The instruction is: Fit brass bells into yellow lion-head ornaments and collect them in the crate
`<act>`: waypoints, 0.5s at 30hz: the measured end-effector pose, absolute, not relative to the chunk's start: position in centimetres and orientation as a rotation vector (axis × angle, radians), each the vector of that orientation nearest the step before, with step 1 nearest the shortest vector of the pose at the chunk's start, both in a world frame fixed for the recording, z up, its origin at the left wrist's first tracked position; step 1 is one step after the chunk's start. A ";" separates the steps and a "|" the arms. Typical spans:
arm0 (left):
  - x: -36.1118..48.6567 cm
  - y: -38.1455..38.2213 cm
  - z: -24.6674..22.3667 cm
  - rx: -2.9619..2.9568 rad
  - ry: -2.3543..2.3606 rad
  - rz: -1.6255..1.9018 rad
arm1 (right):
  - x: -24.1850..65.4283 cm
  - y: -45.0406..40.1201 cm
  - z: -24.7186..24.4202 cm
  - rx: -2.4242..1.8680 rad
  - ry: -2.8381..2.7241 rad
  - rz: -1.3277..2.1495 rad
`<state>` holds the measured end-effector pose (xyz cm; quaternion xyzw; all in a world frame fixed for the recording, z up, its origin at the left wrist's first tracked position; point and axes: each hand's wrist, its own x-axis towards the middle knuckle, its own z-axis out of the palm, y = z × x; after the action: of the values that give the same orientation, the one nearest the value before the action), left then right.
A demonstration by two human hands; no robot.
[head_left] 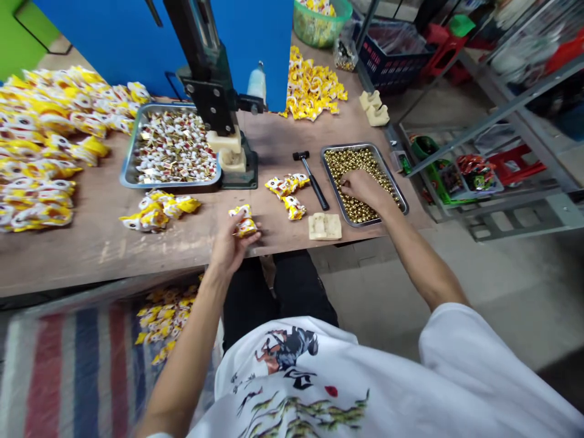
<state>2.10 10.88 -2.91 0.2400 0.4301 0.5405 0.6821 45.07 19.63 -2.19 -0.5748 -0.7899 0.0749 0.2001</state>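
Observation:
A small yellow-and-white figure is held in my left hand, above the front edge of the table. My right hand reaches into a metal tray of gold beads, its fingers pinched down among them; whether a bead is between the fingertips is too small to tell. Between my hands lie a few more yellow-and-white figures, a black-handled hammer and a cream block with hollows in its top.
A dark press stands at the back beside a tray of small white, red and gold pieces. Figures are heaped at the left. Yellow pieces and a green basket sit farther back. A metal rack stands right.

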 end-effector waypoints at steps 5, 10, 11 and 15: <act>5.0 10.7 -2.8 0.536 0.851 1.078 | 43.3 16.4 0.6 -1.602 -2.148 0.113; 6.8 10.1 -2.9 0.646 0.863 1.151 | 33.9 9.5 1.5 -1.185 -1.977 0.386; 7.0 10.0 -2.9 0.658 0.881 1.173 | 31.7 8.5 1.2 -1.106 -2.007 0.446; 6.9 9.1 -2.7 0.696 0.958 1.211 | 26.3 7.2 -0.7 -0.973 -2.048 0.478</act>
<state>6.90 9.13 -2.70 0.3081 0.4239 0.5355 0.6623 26.28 7.19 -0.73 -0.3846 -0.8098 0.1892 0.4006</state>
